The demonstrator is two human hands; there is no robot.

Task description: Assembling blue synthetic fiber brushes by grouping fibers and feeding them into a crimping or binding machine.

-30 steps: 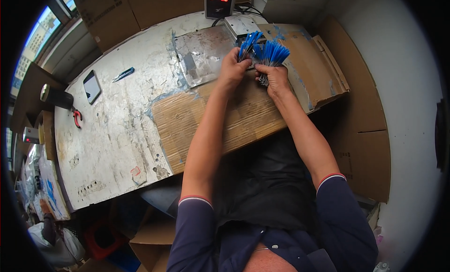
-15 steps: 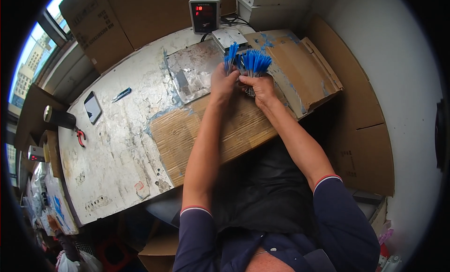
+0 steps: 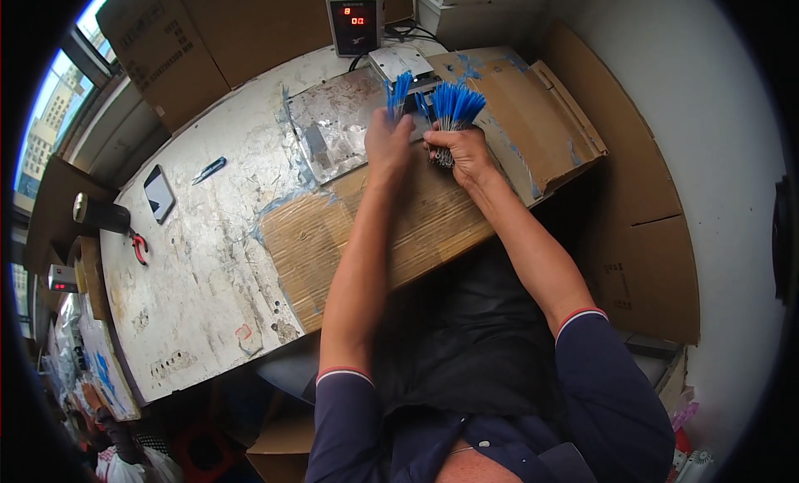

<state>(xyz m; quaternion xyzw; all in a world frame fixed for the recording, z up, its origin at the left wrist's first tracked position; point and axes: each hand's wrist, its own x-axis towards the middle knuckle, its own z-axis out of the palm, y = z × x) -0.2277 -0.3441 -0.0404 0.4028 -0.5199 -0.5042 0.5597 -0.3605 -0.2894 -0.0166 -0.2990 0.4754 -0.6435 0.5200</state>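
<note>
My right hand (image 3: 464, 153) is wrapped round a thick bunch of thin wire brushes (image 3: 456, 106). Their blue heads fan upward, and the looped wire ends stick out below my fingers. Beside it, slightly blurred, my left hand (image 3: 387, 153) grips a smaller bunch of the same blue-headed brushes (image 3: 399, 90), also pointing up. A narrow gap separates the two hands. Both are above the near edge of a worn metal plate (image 3: 329, 121), by a cardboard sheet (image 3: 333, 242) taped to the table.
A display box with red digits (image 3: 356, 24) stands at the back, by a small white metal box (image 3: 401, 64). To the left lie a phone (image 3: 159, 193), a utility knife (image 3: 209, 170), red-handled pliers (image 3: 139, 247) and a dark cylinder (image 3: 101, 213). A cardboard box (image 3: 533, 121) borders the right side.
My left hand has moved left, away from my right hand, with its small bunch of brushes. My right hand stays nearly in place. The digits on the display box differ.
</note>
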